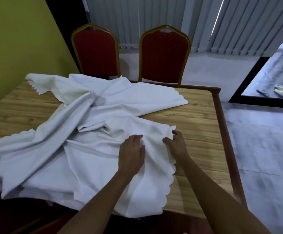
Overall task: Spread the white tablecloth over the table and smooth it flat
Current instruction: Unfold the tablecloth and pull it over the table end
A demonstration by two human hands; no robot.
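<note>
Wood-grain laminate table (196, 115) carries the crumpled white scalloped-edge tablecloth (86, 132). Left hand (132, 149) presses it flat-fingered; right hand (176, 144) pinches the near-right hem. Probably light, limp fabric: best gripped at hem corners.

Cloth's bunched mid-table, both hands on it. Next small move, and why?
Probably pull the scalloped edge that the right hand grips toward the bare right side of the table, left hand pressing the tablecloth down: wood there is uncovered and the cloth lies folded over itself.
</note>
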